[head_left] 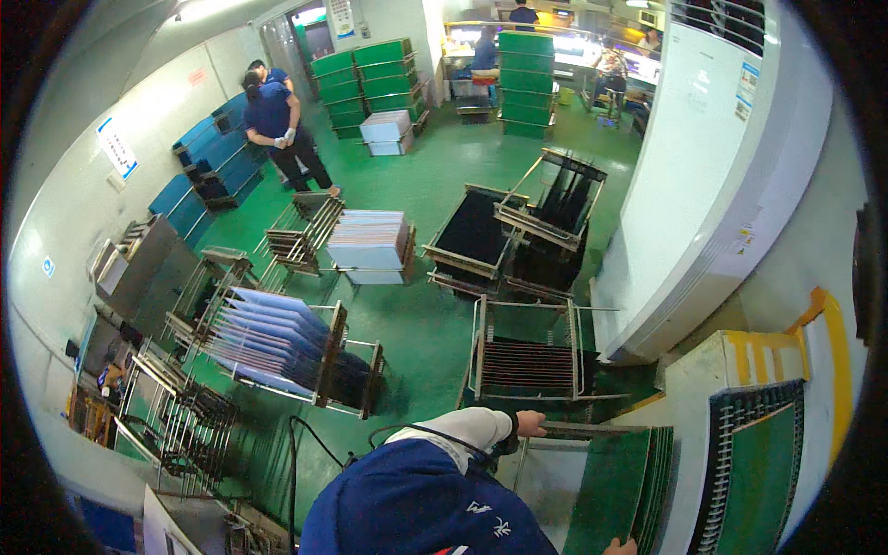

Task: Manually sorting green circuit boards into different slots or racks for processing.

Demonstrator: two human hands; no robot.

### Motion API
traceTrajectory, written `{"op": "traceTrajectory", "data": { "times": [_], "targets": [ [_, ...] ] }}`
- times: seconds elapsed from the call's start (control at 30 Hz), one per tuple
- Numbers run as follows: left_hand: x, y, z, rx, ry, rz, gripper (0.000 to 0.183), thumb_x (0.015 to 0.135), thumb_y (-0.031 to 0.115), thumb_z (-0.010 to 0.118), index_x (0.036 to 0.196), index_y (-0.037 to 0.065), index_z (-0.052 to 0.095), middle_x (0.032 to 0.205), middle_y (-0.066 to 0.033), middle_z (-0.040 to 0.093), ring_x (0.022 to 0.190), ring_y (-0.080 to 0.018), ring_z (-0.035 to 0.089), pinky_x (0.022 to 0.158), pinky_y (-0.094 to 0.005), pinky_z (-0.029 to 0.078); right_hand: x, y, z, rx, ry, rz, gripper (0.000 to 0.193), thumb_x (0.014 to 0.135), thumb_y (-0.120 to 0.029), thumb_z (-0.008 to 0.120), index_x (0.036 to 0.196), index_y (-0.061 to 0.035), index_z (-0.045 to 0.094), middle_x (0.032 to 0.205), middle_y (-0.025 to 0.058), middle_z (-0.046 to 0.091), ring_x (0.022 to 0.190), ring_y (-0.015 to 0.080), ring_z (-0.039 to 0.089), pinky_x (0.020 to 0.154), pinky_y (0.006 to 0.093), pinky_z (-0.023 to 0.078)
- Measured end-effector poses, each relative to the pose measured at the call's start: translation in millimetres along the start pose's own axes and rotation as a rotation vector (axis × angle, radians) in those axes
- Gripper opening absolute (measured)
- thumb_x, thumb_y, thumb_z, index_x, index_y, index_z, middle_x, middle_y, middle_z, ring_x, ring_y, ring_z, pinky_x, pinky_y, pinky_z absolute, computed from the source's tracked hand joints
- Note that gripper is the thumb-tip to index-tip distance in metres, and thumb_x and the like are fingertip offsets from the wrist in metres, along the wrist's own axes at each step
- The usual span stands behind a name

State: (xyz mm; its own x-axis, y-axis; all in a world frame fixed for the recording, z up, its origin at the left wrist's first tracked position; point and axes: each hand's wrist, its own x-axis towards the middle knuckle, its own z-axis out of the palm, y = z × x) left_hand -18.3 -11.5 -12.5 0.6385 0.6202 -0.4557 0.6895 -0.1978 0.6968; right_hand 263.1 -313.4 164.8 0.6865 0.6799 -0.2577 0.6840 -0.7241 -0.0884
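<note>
My left arm, in a blue garment with a white sleeve cover, reaches across the lower middle. My left hand (530,424) is closed at the near-left corner of a metal rack (592,430). Thin green panels (606,481) stand on edge in this rack, bunched toward its right side, with a pale sheet (553,486) to their left. My right hand (620,548) shows only in part at the bottom edge. Its fingers are closed at the lower edge of a green panel; the rest of it is cut off by the frame.
Right of the rack is a machine opening with rollers and a green panel (758,472). Beyond my left hand stands a wire rack (527,361). Racks of bluish panels (268,338) stand left. A white cabinet (689,176) rises at right. Two people (273,111) stand far left.
</note>
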Motion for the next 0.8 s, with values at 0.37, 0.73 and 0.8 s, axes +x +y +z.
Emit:
{"op": "traceTrajectory", "data": {
  "times": [0.37, 0.73, 0.8],
  "targets": [
    [-13, 13, -8, 0.032, -0.049, -0.063, 0.048, 0.084, 0.038, 0.049, 0.108, -0.004, 0.049, 0.102, -0.024, 0.056, 0.097, -0.0375, 0.053, 0.079, -0.0444, 0.043, 3, -5, -16, -0.082, -0.123, 0.035, 0.041, 0.086, -0.029, 0.05, 0.109, 0.004, 0.054, 0.107, 0.0208, 0.056, 0.099, 0.0325, 0.053, 0.085, 0.0398, 0.041],
    [-9, 20, -17, 0.025, -0.146, -0.099, 0.052, 0.086, 0.039, 0.047, 0.12, -0.001, 0.044, 0.115, -0.0209, 0.052, 0.105, -0.0345, 0.05, 0.084, -0.0425, 0.041, 27, 45, 33, -0.033, 0.076, -0.067, 0.047, 0.082, -0.037, 0.055, 0.104, 0.004, 0.057, 0.098, 0.02, 0.06, 0.09, 0.0341, 0.056, 0.08, 0.0395, 0.044],
    [-5, 19, -16, 0.027, -0.165, -0.083, 0.051, 0.086, 0.039, 0.046, 0.118, -0.001, 0.045, 0.114, -0.0207, 0.052, 0.104, -0.0343, 0.05, 0.084, -0.0424, 0.041, 35, 52, 41, -0.045, 0.12, -0.071, 0.047, 0.08, -0.038, 0.057, 0.103, 0.0032, 0.057, 0.096, 0.0201, 0.06, 0.088, 0.0342, 0.057, 0.079, 0.0395, 0.044]
  ]
}}
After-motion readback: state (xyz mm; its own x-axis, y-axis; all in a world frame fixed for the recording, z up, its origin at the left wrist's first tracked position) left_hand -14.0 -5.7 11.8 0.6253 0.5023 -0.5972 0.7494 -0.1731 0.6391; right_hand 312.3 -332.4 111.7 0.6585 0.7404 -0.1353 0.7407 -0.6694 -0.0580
